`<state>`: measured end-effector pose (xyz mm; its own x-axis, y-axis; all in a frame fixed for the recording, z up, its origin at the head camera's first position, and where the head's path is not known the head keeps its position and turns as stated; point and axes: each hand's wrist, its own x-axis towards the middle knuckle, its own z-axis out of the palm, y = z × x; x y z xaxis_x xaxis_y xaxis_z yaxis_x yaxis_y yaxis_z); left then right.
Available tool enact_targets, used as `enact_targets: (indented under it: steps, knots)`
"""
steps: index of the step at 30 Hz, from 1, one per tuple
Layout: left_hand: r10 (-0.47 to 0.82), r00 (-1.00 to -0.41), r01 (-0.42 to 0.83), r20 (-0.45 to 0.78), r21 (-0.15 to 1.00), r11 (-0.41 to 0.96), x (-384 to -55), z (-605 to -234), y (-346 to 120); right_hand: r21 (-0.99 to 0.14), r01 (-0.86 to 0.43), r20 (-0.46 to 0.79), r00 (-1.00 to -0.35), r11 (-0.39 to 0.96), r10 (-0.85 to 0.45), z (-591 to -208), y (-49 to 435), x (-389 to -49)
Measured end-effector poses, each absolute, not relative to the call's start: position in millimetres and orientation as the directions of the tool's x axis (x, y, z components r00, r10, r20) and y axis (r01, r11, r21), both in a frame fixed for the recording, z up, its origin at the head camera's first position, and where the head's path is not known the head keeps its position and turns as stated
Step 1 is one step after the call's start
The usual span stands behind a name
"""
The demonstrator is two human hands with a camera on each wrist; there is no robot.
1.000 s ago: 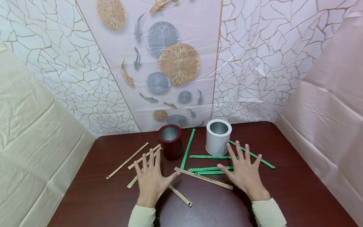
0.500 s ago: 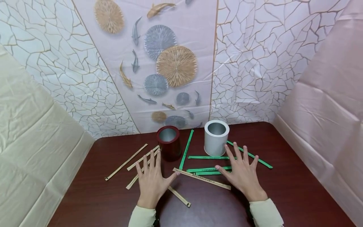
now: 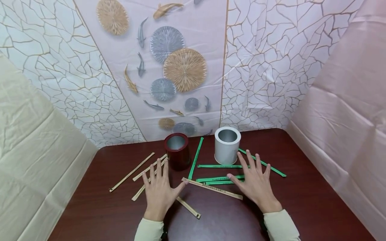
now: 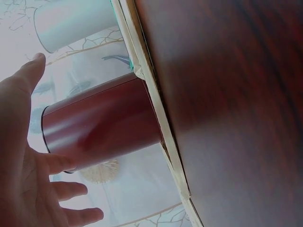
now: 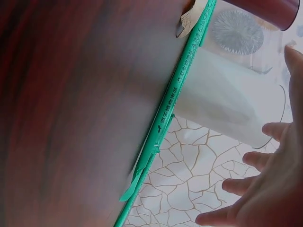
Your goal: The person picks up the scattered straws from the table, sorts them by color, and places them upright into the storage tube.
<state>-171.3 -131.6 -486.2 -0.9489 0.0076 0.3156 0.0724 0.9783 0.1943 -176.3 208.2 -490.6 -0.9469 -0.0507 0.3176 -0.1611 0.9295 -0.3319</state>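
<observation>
My left hand [image 3: 159, 194] is spread with straight fingers over the table's left half, gripping nothing. Several tan wrapped straws lie around and beneath it, one tan straw [image 3: 190, 208] partly hidden by the palm. The dark red can [image 3: 178, 158] stands just beyond its fingertips, its top uncovered. On the other side my right hand [image 3: 257, 185] is likewise spread, fingers pointing at the white can [image 3: 227, 152]. Several green wrapped straws lie near it, including a green straw [image 3: 223, 166] in front of the white can. In the right wrist view, printed green wrappers [image 5: 165, 109] lie below the fingers.
The dark reddish-brown table [image 3: 217, 221] ends at a patterned cloth backdrop [image 3: 256, 67]. Plain fabric side walls [image 3: 337, 113] close in left and right. One tan straw [image 3: 132, 172] lies at far left; another tan straw [image 3: 217, 191] crosses the middle between the hands.
The head view has shifted slightly, so the scene sits a little further left in the frame. Both hands stay spread in place; cans and straws have not moved on the table.
</observation>
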Motion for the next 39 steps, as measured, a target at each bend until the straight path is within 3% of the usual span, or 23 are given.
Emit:
enact_targets:
  steps: [10, 22, 32, 39]
  knots:
    - [0.010, -0.937, 0.089, 0.348, 0.213, 0.973, -170.6, -487.0, -128.9, -0.395, -0.204, 0.374, -0.926, 0.896, -0.046, -485.7, 212.4, -188.1]
    - [-0.006, -0.939, 0.084, 0.343, 0.246, 0.966, -166.3, -490.3, -127.9, -0.432, -0.309, 0.453, -0.887, 0.847, -0.092, -461.0, 220.9, -226.3]
    - [-0.023, -0.951, 0.085, 0.309, 0.331, 0.940, -163.2, -492.7, -124.4, -0.556, -0.314, 0.366, -0.924, 0.770, -0.113, -451.6, 223.6, -273.4]
    - [-0.026, -0.950, 0.099, 0.311, 0.379, 0.920, -161.0, -494.4, -121.9, -0.560, -0.327, 0.321, -0.933, 0.761, -0.165, -450.4, 220.5, -290.8]
